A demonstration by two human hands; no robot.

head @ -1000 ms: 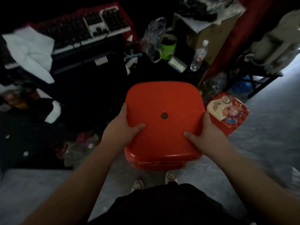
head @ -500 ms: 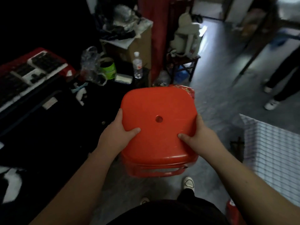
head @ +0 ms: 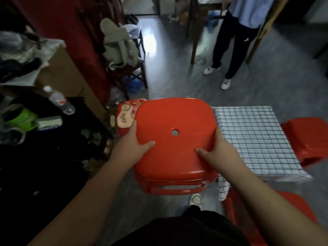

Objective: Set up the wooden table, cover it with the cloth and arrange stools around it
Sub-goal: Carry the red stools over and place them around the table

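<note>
A person is standing and holding a red plastic stool [head: 174, 137] out in front of the body, above the grey floor [head: 177, 82]. The left hand [head: 132, 148] is gripping the seat's left edge, thumb lying across the top; the right hand [head: 221, 153] is clamping the right edge the same way. At least one more red seat is showing stacked under the top one. Just to the right, a table is sitting covered by a checked cloth [head: 248, 139], with another red stool [head: 308, 139] beside its far right side and one [head: 291, 206] at the near corner. On the left, a cardboard box [head: 71, 77] is holding a heap of clothing, with a water bottle [head: 59, 100] near it.
</note>
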